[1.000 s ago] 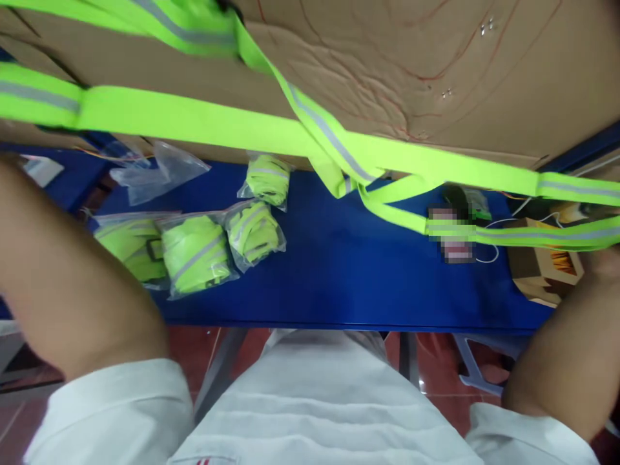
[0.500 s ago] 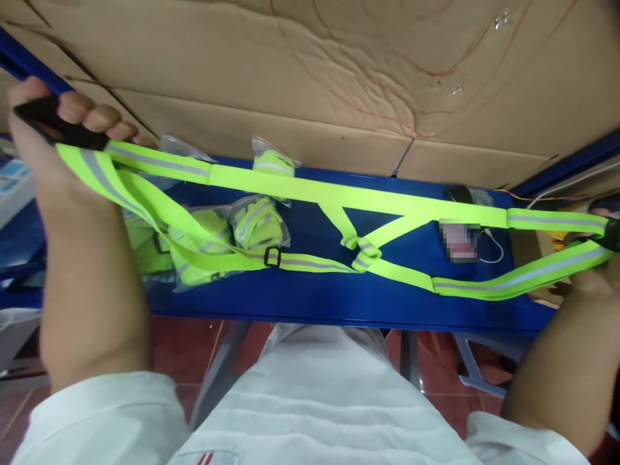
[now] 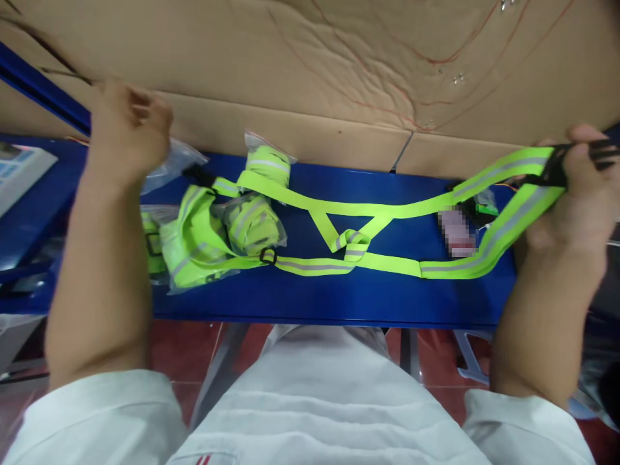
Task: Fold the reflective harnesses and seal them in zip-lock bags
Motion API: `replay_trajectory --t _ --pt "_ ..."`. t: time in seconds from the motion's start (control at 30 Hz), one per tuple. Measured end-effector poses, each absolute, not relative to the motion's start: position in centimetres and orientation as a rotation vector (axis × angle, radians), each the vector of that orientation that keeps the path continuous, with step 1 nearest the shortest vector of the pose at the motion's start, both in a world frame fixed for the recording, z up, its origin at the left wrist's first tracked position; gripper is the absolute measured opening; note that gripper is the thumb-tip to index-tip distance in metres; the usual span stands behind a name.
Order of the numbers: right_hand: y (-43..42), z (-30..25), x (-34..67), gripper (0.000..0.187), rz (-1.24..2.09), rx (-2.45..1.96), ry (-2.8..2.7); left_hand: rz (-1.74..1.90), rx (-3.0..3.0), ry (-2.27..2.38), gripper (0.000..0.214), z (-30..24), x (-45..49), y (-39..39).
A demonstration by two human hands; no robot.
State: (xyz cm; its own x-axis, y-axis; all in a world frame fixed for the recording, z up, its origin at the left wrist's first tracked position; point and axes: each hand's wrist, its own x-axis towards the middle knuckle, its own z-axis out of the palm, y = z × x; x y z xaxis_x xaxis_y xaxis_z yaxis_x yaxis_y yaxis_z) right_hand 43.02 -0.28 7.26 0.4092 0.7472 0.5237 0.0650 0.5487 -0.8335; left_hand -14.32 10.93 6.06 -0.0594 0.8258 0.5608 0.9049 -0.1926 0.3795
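A neon-yellow reflective harness (image 3: 310,201) with grey stripes stretches across the blue table, its straps crossing and looping near the middle. My right hand (image 3: 576,194) is closed around the black piece at its right end, lifting that side off the tabletop. The harness's left end, with a black part (image 3: 199,174), has dropped onto the bags. Above and left of it is my left hand (image 3: 138,126), slightly blurred, fingers loosely bent with a gap between them and no strap in it. A black slider buckle (image 3: 268,257) sits on the lower strap.
Several clear bags of folded yellow straps (image 3: 256,226) lie at the left of the blue table (image 3: 310,297). A phone (image 3: 456,231), partly pixelated, lies at the right. Cardboard (image 3: 339,123) stands along the back. A white device (image 3: 24,171) sits at far left.
My left hand has let go of the harness's left end and moved right, and that end has fallen slack. My right hand has moved inward and up, still gripping the right end.
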Motion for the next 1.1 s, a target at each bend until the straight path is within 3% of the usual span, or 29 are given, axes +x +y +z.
replay_trajectory --t 0.07,0.2,0.33,0.4,0.47,0.67,0.73,0.93,1.1 --pt "2.2 6.1 42.1 0.016 0.505 -0.946 -1.149 -0.944 -2.243 -1.790 0.036 6.2 -9.9 7.3" --pt "5.1 2.5 38.7 0.027 0.290 -1.355 -1.570 -0.436 -2.909 -1.217 0.029 4.1 0.3 0.4" --pt "3.1 -0.1 33.7 0.032 0.255 -1.490 -1.946 -0.053 -3.109 -1.265 0.035 0.2 5.1 -0.7" --pt "0.2 -0.5 31.1 0.046 0.042 -1.568 -2.106 -0.091 -3.128 -1.382 0.022 -1.1 5.0 0.1" --pt "-3.1 -0.6 28.8 0.047 -0.015 -1.542 -2.171 -0.189 -3.118 -1.453 0.013 -1.7 4.4 0.7" --pt "-8.5 -2.2 24.1 0.039 0.872 -1.483 -1.832 -0.907 -3.168 -1.491 0.022 -2.7 3.5 0.3" --pt "-8.5 -3.1 23.1 0.037 0.977 -1.464 -1.637 -1.036 -3.201 -1.438 0.023 -2.9 3.6 0.0" --pt "-8.5 -3.9 22.1 0.056 1.290 -1.282 -1.242 -1.298 -3.214 -1.411 0.026 -2.6 3.5 -0.3" --pt "-9.3 -3.5 22.0 0.041 1.463 -1.213 -1.153 -1.257 -3.185 -1.314 0.028 -2.2 3.4 -0.4"
